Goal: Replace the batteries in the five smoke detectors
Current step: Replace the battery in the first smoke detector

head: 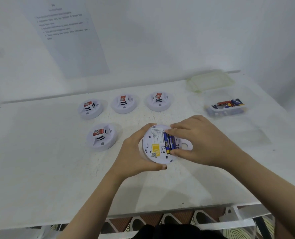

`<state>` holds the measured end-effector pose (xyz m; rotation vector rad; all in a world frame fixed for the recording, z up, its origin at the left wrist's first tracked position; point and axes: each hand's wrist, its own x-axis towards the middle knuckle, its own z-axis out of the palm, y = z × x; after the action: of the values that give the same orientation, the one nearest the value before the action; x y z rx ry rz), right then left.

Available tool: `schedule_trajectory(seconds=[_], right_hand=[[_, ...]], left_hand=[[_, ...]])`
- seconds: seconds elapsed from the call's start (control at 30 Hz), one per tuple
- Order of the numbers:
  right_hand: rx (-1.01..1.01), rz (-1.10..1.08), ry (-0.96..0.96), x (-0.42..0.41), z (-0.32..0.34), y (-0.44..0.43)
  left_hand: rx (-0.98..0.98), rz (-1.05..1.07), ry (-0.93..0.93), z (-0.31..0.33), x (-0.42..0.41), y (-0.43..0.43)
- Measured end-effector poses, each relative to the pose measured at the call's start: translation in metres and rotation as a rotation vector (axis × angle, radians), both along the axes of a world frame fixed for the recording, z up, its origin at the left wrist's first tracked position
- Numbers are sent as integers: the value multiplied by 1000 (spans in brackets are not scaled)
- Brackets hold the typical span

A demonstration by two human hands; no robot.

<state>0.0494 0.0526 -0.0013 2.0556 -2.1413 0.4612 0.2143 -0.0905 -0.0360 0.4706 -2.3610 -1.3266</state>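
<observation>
The left hand (134,152) grips the upturned smoke detector (153,140), fingers curled round it. The right hand (200,140) pinches its blue batteries (167,144).

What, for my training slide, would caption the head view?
Left hand holds upturned smoke detector while right hand pinches its blue batteries.

left hand (134,152) holds upturned detector (154,141) | right hand (203,140) pinches its blue batteries (167,143)
</observation>
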Motion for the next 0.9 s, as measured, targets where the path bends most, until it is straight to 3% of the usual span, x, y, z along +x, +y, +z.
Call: schedule_trajectory(seconds=[0.2,0.5,0.7,0.9], right_hand=[[27,-13,246,-15,10,9],[86,95,256,-51,18,21],[-19,94,-26,-83,25,35],[-171,72,-166,-103,10,50]], left_hand=[[3,-15,3,3,-22,12],[18,-33,35,19,-63,35],[6,16,55,20,-87,54],[-1,94,158,28,-106,64]])
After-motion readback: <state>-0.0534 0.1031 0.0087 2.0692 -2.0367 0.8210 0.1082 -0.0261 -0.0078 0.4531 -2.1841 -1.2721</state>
